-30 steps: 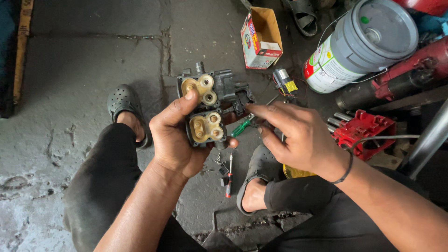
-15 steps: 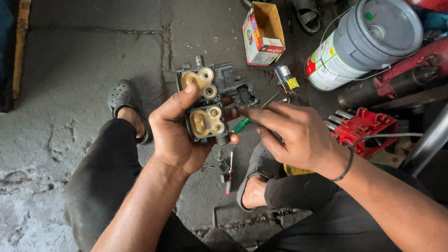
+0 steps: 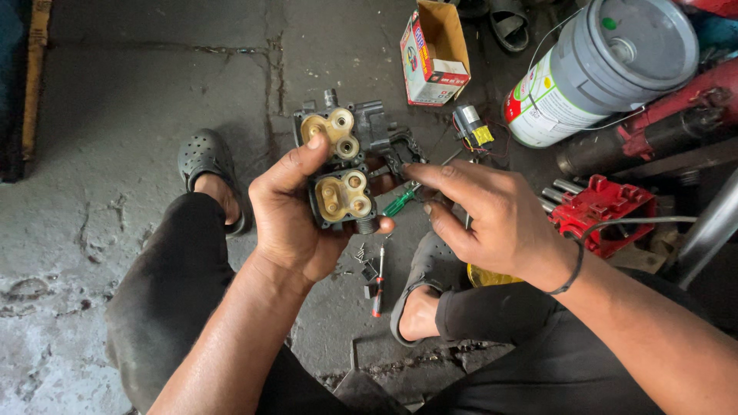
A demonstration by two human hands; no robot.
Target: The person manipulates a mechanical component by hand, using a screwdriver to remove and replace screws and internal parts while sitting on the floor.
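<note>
My left hand [image 3: 290,217] grips a dark metal pump block [image 3: 344,197] with a brass-coloured face, held up over the concrete floor. A second similar block [image 3: 332,131] with brass ports lies on the floor just beyond it. My right hand [image 3: 486,217] hovers to the right of the held block, fingers curled, index and thumb pointing toward it; I cannot tell if it pinches anything small. A green-handled screwdriver [image 3: 400,204] lies under the right fingers.
An open cardboard box [image 3: 433,51] lies at top centre. A grey bucket [image 3: 600,69] lies on its side at top right, with red machine parts [image 3: 603,211] below it. Small screws and a red-handled tool [image 3: 377,288] sit on the floor between my feet.
The right hand has drawn slightly closer to the held block. The left hand keeps its grip with little shift.
</note>
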